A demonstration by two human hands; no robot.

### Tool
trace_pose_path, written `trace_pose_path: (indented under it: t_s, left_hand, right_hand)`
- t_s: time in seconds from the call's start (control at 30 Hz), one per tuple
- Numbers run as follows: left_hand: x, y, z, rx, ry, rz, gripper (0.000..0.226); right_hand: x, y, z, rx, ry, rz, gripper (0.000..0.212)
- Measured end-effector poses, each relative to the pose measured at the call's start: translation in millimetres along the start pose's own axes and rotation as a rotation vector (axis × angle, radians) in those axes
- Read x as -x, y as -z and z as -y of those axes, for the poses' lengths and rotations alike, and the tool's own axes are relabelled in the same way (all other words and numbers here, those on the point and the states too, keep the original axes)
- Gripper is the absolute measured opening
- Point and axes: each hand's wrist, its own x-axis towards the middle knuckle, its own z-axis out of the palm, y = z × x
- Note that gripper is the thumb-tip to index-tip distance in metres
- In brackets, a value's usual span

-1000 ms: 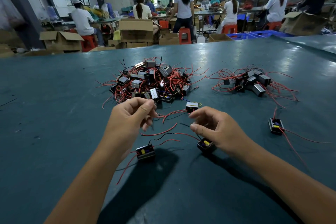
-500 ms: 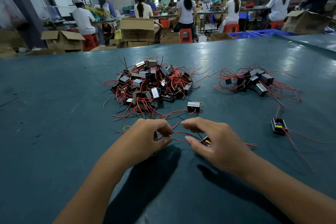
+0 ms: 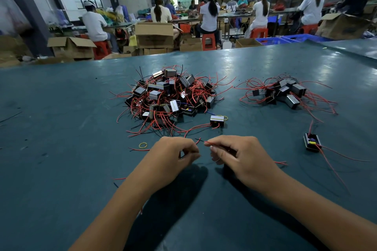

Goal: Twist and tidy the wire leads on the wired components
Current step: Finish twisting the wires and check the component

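Observation:
My left hand (image 3: 173,156) and my right hand (image 3: 238,157) sit close together low over the teal table (image 3: 61,149), fingers curled. Each pinches thin red and black wire leads (image 3: 201,141) that poke out between the two hands. The components those leads belong to are hidden under my hands. Beyond them lies a big heap of black wired components (image 3: 169,98) tangled with red wires. A smaller pile (image 3: 283,92) lies to the right. One single component (image 3: 217,121) sits just past my right hand, another (image 3: 312,142) lies far right.
A small yellow rubber band (image 3: 143,145) lies left of my left hand. Loose red leads trail over the table on the right. Past the table's far edge stand cardboard boxes (image 3: 154,34), red stools and seated workers.
Both hands dropped down toward the table and came together. The two components seen lying under them earlier are now covered by my hands.

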Motion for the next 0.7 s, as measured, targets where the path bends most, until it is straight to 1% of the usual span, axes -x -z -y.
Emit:
trace_pose_path:
  t_s: [0.1, 0.17, 0.37, 0.5, 0.7]
  left_hand:
    - [-1.0, 0.3, 1.6, 0.052, 0.045, -0.025, 0.011]
    - [-0.9, 1.8, 2.6, 0.092, 0.070, -0.020, 0.015]
    - [1.3, 9.8, 2.3, 0.237, 0.053, -0.024, 0.014]
    - [2.0, 9.4, 1.0, 0.314, 0.056, -0.039, 0.016]
    - [0.2, 3.6, 1.2, 0.299, 0.064, -0.039, 0.013]
  right_hand:
    - [1.3, -2.8, -2.3, -0.146, -0.127, -0.031, 0.017]
    - [0.7, -3.8, -1.9, -0.188, -0.166, -0.047, 0.017]
    - [0.6, -2.5, 0.9, -0.237, -0.227, -0.076, 0.011]
    - [-0.1, -4.0, 0.9, -0.298, -0.259, -0.104, 0.012]
    - [-0.5, -7.7, 1.8, -0.312, -0.258, -0.113, 0.015]
